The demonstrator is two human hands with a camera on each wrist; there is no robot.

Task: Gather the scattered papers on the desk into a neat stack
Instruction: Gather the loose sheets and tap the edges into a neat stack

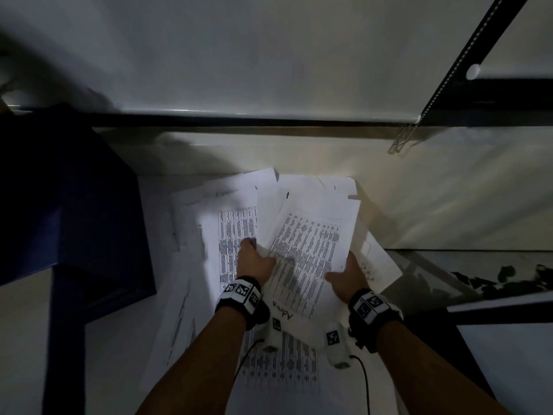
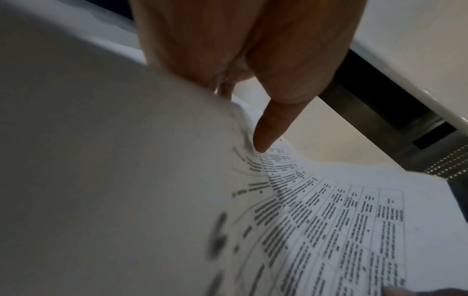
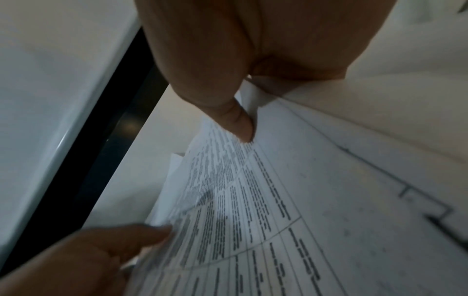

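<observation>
A bundle of printed sheets [image 1: 311, 241] is lifted between both hands above the desk, fanned unevenly at its far end. My left hand [image 1: 254, 259] pinches its left edge, thumb [image 2: 268, 130] on the printed top page [image 2: 341, 220]. My right hand [image 1: 347, 274] grips the right edge, thumb [image 3: 238, 124] pressed on the top sheet [image 3: 253, 200], fingers underneath and hidden. More printed papers [image 1: 215, 235] lie loose on the desk below and to the left, and another sheet [image 1: 278, 363] lies under my wrists.
A dark blue box [image 1: 68, 211] stands on the desk at the left, touching the loose papers. A white wall panel with a black rail [image 1: 239, 121] runs behind. A bead chain [image 1: 401, 142] hangs at the right. The desk's right edge [image 1: 466, 277] drops away.
</observation>
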